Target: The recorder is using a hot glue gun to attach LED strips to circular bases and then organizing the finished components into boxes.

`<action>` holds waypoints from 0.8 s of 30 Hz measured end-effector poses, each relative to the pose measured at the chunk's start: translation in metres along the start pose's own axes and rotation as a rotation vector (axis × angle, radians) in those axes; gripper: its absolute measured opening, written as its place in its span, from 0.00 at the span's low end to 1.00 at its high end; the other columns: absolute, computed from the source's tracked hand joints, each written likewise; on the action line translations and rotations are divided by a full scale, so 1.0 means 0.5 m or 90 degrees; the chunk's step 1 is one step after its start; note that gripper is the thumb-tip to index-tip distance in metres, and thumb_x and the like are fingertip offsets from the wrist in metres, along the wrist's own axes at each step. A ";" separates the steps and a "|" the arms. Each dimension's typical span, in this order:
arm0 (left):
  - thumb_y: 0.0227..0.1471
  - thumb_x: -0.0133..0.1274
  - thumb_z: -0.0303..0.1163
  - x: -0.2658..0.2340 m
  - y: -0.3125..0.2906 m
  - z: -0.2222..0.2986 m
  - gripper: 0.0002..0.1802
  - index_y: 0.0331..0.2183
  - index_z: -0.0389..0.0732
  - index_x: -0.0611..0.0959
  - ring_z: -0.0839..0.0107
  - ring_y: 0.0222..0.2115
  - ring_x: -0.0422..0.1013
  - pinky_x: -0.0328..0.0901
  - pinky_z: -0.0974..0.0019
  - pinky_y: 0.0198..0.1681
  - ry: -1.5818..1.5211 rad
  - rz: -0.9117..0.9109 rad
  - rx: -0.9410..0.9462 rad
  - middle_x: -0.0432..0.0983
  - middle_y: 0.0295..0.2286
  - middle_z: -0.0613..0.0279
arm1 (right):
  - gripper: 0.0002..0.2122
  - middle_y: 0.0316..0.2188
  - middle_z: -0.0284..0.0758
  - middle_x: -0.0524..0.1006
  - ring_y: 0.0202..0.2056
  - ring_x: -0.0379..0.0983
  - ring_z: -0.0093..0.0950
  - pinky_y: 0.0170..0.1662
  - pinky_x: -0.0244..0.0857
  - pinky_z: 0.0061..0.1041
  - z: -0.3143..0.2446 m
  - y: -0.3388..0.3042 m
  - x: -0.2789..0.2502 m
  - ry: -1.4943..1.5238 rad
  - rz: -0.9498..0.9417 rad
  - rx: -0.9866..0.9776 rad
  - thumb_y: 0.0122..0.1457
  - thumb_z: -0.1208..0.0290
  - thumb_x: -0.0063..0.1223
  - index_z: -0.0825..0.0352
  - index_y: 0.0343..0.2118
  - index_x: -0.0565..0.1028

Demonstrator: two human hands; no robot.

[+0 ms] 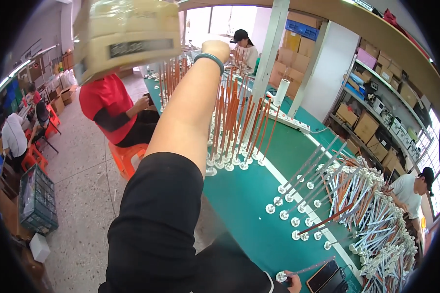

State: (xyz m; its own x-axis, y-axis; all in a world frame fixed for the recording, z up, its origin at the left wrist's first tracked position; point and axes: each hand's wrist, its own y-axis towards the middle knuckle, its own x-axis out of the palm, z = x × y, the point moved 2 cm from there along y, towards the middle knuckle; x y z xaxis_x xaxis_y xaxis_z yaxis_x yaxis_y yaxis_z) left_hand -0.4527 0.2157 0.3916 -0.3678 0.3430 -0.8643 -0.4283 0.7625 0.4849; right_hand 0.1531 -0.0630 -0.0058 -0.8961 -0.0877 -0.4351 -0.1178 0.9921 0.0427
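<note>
The left arm (181, 122) stretches toward 12 o'clock, nearly straight, its left hand (215, 49) near upright brown rods (233, 115); the wrist hides those fingers, so whether they grip cannot be told. At 5 o'clock the right hand (294, 282), cut off by the lower edge, has its fingers closed on a white-based rod (281, 277) at the green table (234, 210). A blurred taped package (132, 29) at 11 o'clock hides a red-shirted person's head.
</note>
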 end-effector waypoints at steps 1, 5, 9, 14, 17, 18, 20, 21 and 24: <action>0.51 0.46 0.28 0.013 0.012 0.002 0.18 0.44 0.51 0.82 0.59 0.44 0.73 0.68 0.58 0.46 -0.006 0.000 0.005 0.76 0.43 0.57 | 0.16 0.37 0.36 0.76 0.39 0.71 0.26 0.44 0.65 0.25 -0.002 0.003 0.004 -0.003 0.007 0.003 0.47 0.78 0.59 0.68 0.41 0.75; 0.51 0.47 0.28 0.050 0.018 0.008 0.16 0.43 0.47 0.82 0.61 0.45 0.73 0.67 0.59 0.47 -0.028 -0.020 0.015 0.76 0.44 0.56 | 0.15 0.33 0.35 0.75 0.36 0.70 0.24 0.41 0.64 0.25 -0.079 0.015 0.010 0.033 -0.038 0.116 0.46 0.76 0.62 0.68 0.40 0.74; 0.54 0.47 0.42 0.080 0.024 0.022 0.17 0.42 0.49 0.82 0.66 0.44 0.74 0.67 0.60 0.45 -0.006 -0.014 0.023 0.77 0.43 0.60 | 0.23 0.32 0.30 0.73 0.35 0.68 0.22 0.40 0.62 0.21 0.039 0.032 0.006 0.016 0.043 0.144 0.34 0.82 0.66 0.68 0.39 0.74; 0.49 0.48 0.26 0.102 0.016 0.015 0.17 0.43 0.46 0.81 0.59 0.43 0.74 0.69 0.57 0.45 -0.024 0.005 0.026 0.77 0.42 0.54 | 0.24 0.32 0.31 0.73 0.34 0.68 0.22 0.41 0.61 0.21 -0.022 0.031 0.020 -0.011 0.016 0.080 0.33 0.82 0.67 0.68 0.39 0.74; 0.49 0.49 0.27 0.095 0.005 0.027 0.19 0.44 0.49 0.81 0.60 0.43 0.74 0.69 0.57 0.46 0.003 0.013 0.016 0.77 0.42 0.55 | 0.24 0.32 0.31 0.73 0.35 0.68 0.22 0.42 0.61 0.22 -0.023 0.030 0.015 -0.005 0.034 0.065 0.33 0.82 0.67 0.68 0.39 0.74; 0.52 0.47 0.31 0.104 0.006 0.021 0.17 0.44 0.48 0.81 0.62 0.45 0.73 0.68 0.57 0.46 0.002 0.012 0.017 0.76 0.44 0.57 | 0.24 0.32 0.31 0.73 0.35 0.68 0.22 0.42 0.61 0.22 -0.022 0.030 0.015 -0.001 0.038 0.058 0.33 0.82 0.67 0.68 0.39 0.74; 0.55 0.45 0.35 0.109 0.007 0.005 0.17 0.45 0.48 0.81 0.64 0.47 0.72 0.67 0.58 0.47 0.019 0.003 0.024 0.74 0.47 0.59 | 0.24 0.33 0.31 0.73 0.35 0.69 0.22 0.41 0.62 0.21 -0.016 0.025 0.013 0.029 0.025 0.078 0.33 0.82 0.67 0.69 0.39 0.74; 0.55 0.45 0.35 0.097 0.004 0.008 0.17 0.45 0.48 0.81 0.64 0.47 0.72 0.67 0.58 0.47 0.015 0.007 0.028 0.74 0.47 0.59 | 0.24 0.33 0.31 0.73 0.35 0.69 0.22 0.41 0.62 0.21 -0.019 0.023 0.010 0.029 0.032 0.078 0.33 0.82 0.67 0.69 0.39 0.74; 0.50 0.47 0.28 0.053 -0.023 0.012 0.20 0.45 0.56 0.81 0.61 0.44 0.73 0.68 0.58 0.47 0.029 0.023 0.013 0.76 0.43 0.58 | 0.24 0.34 0.32 0.73 0.36 0.70 0.23 0.42 0.62 0.22 -0.014 0.018 0.002 0.023 0.009 0.078 0.33 0.82 0.68 0.69 0.39 0.74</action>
State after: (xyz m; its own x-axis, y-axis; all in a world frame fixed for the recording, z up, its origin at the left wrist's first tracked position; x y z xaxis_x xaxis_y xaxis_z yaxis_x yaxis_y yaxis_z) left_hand -0.4524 0.2192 0.3623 -0.4207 0.3458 -0.8387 -0.3969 0.7612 0.5129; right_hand 0.1482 -0.0549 0.0002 -0.9123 -0.0740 -0.4029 -0.0532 0.9966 -0.0625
